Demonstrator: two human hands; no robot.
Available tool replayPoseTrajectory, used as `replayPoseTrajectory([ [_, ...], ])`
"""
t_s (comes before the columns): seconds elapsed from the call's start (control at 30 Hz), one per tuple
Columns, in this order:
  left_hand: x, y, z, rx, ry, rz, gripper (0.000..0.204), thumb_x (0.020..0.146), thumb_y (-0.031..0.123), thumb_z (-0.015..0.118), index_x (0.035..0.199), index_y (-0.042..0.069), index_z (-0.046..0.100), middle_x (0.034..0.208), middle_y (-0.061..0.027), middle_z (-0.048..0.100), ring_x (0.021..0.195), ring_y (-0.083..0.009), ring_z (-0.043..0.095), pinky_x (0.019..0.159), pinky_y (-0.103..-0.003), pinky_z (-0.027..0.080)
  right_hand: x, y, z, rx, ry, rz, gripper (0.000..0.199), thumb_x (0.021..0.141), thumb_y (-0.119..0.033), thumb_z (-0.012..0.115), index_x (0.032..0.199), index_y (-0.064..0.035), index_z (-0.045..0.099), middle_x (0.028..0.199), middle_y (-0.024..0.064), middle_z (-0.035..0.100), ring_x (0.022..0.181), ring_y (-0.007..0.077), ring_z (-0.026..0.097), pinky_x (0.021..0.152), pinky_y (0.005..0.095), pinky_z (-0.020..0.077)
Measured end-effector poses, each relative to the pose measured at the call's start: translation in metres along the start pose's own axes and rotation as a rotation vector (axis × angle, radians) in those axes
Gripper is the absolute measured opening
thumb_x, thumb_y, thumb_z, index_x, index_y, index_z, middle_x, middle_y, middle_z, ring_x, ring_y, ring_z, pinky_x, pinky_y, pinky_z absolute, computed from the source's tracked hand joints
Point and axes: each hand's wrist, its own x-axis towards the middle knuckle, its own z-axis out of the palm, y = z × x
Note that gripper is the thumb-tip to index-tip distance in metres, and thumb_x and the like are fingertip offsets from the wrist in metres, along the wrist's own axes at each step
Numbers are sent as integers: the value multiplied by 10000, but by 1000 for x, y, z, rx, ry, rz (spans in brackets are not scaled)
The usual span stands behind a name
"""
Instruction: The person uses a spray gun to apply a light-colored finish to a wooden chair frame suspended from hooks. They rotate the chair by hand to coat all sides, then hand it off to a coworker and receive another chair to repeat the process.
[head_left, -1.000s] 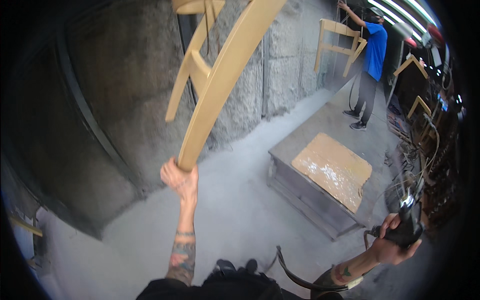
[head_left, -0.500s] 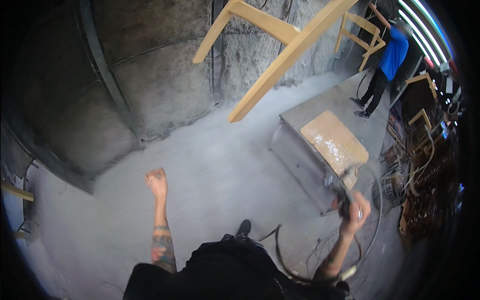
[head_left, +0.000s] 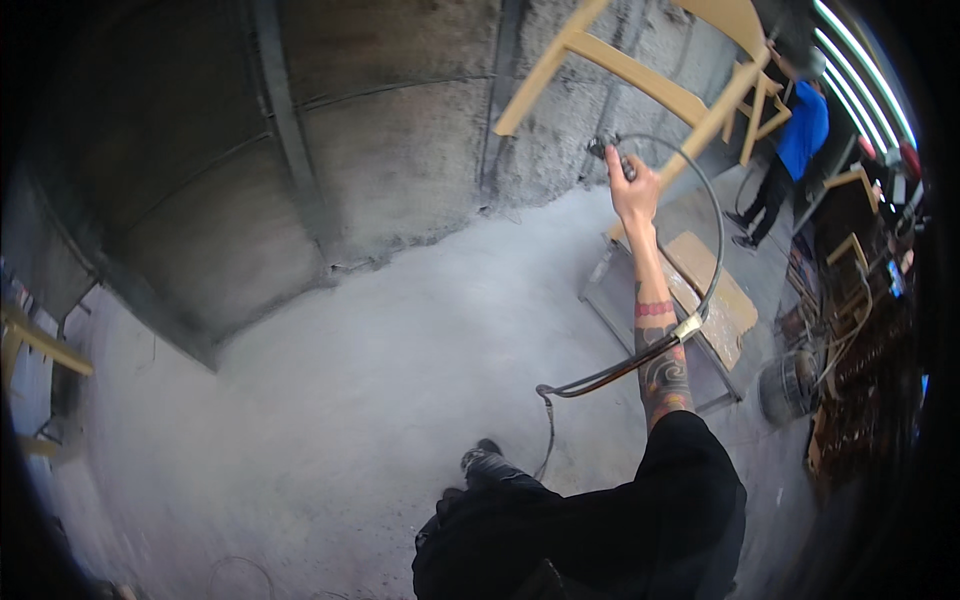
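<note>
My right hand (head_left: 636, 190) reaches far forward with its fingers wrapped around a dark spray gun (head_left: 628, 170). A dark hose (head_left: 719, 225) loops from the gun, bends down past my tattooed forearm and runs toward the floor. A light fitting sits on the hose beside that forearm. Next to the gun hangs a pale wooden chair frame (head_left: 640, 75) with legs and crossrails; the gun's nozzle is near its lower rail and looks apart from it. What holds the frame up is outside the picture. My left hand is out of view.
A low grey platform (head_left: 715, 205) with a stained board (head_left: 735, 295) on it stands at the right. Beyond, a person in a blue shirt (head_left: 803, 130) stands near another chair frame (head_left: 765, 110). A dark bucket (head_left: 790, 388) sits at right. Dusty panels (head_left: 390, 150) form the far wall.
My right hand has swung up and forward with the spray gun, toward the hanging frame. My left hand has left the view. The view has shifted, so the wall and platform appear farther right.
</note>
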Motion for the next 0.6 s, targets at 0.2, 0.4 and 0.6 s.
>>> replayPoseTrajectory([
  [0.2,-164,-121,6,-520,468,-356,470,1019,415,491,1017,13,734,923,-122,734,828,-252,675,778,-428,535,-87,-52,70,541,-752,73,431,1018,-352,622,1310,-46,708,1204,157,742,1032,204,696,890,322,532],
  [0.4,-165,-102,78,-969,791,-577,610,1078,480,357,1071,13,748,1032,-147,761,899,-280,708,813,-446,543,-252,-172,170,527,-1339,-113,206,906,-170,790,936,28,744,651,29,653,581,107,615,527,302,486],
  [0.6,-134,-41,24,-1041,709,-175,710,1101,522,257,1144,6,744,1059,-143,776,931,-273,734,852,-457,548,-443,-401,147,716,-1684,-640,324,879,-270,803,1041,3,743,767,116,720,685,221,672,666,371,527],
])
